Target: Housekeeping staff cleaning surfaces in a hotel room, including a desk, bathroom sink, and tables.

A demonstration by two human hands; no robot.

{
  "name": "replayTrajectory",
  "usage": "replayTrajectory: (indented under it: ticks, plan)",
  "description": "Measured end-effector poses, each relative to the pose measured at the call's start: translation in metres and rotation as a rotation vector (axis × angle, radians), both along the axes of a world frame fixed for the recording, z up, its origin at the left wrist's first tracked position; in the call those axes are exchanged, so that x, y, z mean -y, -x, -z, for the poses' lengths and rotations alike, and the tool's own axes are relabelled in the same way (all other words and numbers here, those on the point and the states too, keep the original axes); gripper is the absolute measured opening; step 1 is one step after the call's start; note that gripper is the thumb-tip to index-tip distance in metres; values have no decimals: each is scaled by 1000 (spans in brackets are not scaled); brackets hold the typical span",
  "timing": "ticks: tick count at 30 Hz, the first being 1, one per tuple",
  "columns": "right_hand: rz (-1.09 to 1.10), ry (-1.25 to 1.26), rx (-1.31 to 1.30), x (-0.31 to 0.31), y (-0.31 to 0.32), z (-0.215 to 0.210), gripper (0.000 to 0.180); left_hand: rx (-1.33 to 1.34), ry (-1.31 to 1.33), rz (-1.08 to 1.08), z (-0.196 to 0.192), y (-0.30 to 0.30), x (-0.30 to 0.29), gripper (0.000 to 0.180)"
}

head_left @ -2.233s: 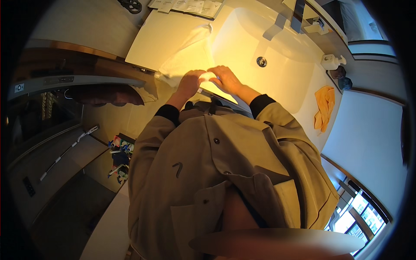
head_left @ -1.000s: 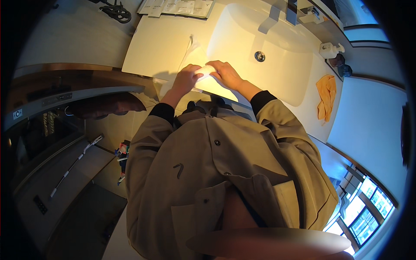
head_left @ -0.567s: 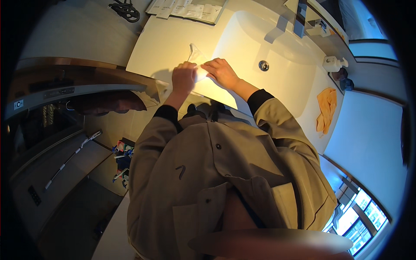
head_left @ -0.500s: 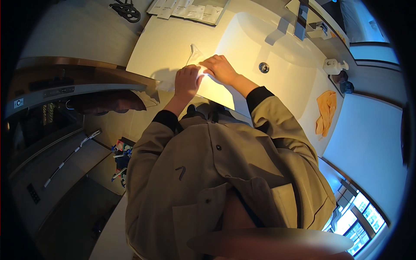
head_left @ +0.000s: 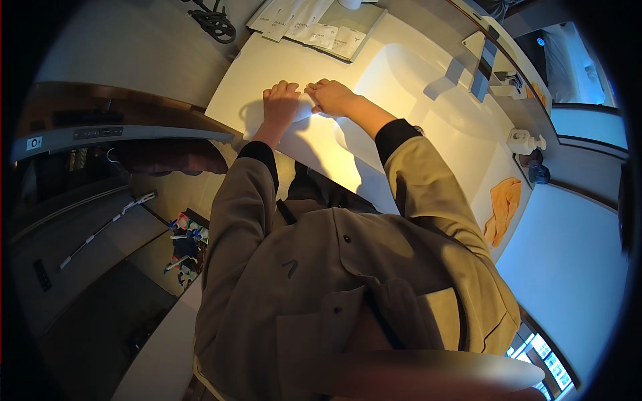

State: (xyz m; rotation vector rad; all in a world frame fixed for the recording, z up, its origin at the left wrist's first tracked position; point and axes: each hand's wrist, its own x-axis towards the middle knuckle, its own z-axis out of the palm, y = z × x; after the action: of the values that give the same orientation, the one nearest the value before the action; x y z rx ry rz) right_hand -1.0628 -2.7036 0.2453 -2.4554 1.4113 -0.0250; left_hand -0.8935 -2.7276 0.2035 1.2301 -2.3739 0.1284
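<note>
Over the white counter (head_left: 235, 83), left of the sink, both my hands are close together on a small white bundle (head_left: 303, 108). It looks thin and crumpled, like film or cloth; its kind is not clear. My left hand (head_left: 281, 101) is curled over its left end, knuckles up. My right hand (head_left: 332, 97) pinches it from the right, fingertips close to those of the left. The palms and much of the bundle are hidden under my fingers.
A white sink (head_left: 445, 127) with a metal faucet (head_left: 486, 67) lies to the right. A tray (head_left: 374, 30) of white packets (head_left: 332, 37) stands at the back. An orange cloth (head_left: 503, 208) and a soap bottle (head_left: 521, 142) sit at the right.
Both hands have moved slightly up and away from the counter's front edge. The white material, spread out behind and left of my hands before, is now gathered between them. The view has shifted.
</note>
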Motion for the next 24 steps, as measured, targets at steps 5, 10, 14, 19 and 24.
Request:
replayTrajectory:
  ticks: [5,10,14,19,24]
  plan:
    - [65,-81,-249,8,-26,17,74,-85,-174,3,0,-6,12,18]
    - [148,-259,423,17,23,12,55,-621,-228,83,-32,-21,1,28]
    - [740,-540,1161,-6,22,13,57,-915,-675,0,-25,-26,-17,41]
    - [912,-369,1439,-15,9,-19,57,-1129,-1229,431,-30,32,14,60]
    - [896,-291,1561,-4,42,-31,64,-1154,-1394,594,-33,71,50,58]
